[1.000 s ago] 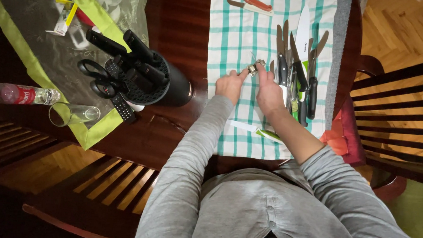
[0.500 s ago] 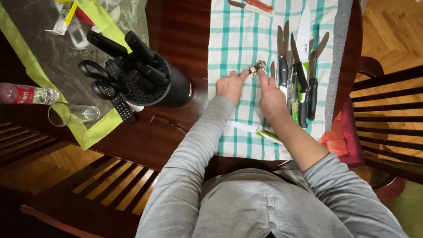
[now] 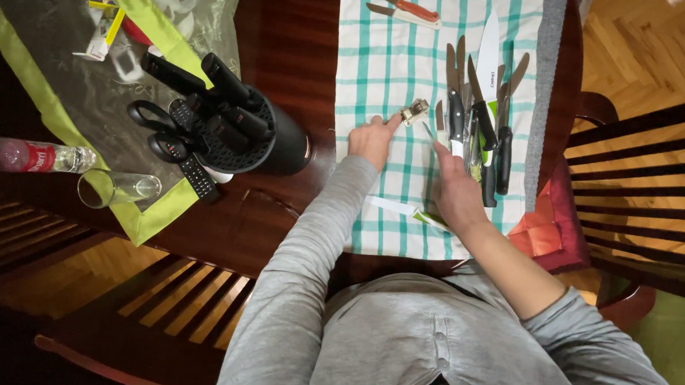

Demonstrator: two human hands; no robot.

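My left hand (image 3: 372,139) lies on the green-and-white checked cloth (image 3: 381,54), its fingertips pinching the end of a small metal tool (image 3: 415,110). To its right, my right hand (image 3: 456,192) rests on the cloth with fingers loosely apart, index pointing at the near end of a row of several black-handled knives (image 3: 483,122). It holds nothing that I can make out. A green-handled knife (image 3: 404,210) lies beside my right wrist. Two more knives (image 3: 405,8) lie at the cloth's far end.
A round black knife block (image 3: 244,129) with scissors stands on the dark wooden table (image 3: 289,26) to the left. Further left are a lying glass (image 3: 116,188) and a bottle (image 3: 32,155) by a green-edged runner. A wooden chair (image 3: 648,177) with a red cushion (image 3: 547,230) is at the right.
My right hand has let go of the small metal tool and drawn back towards me. My left hand stays at the tool.
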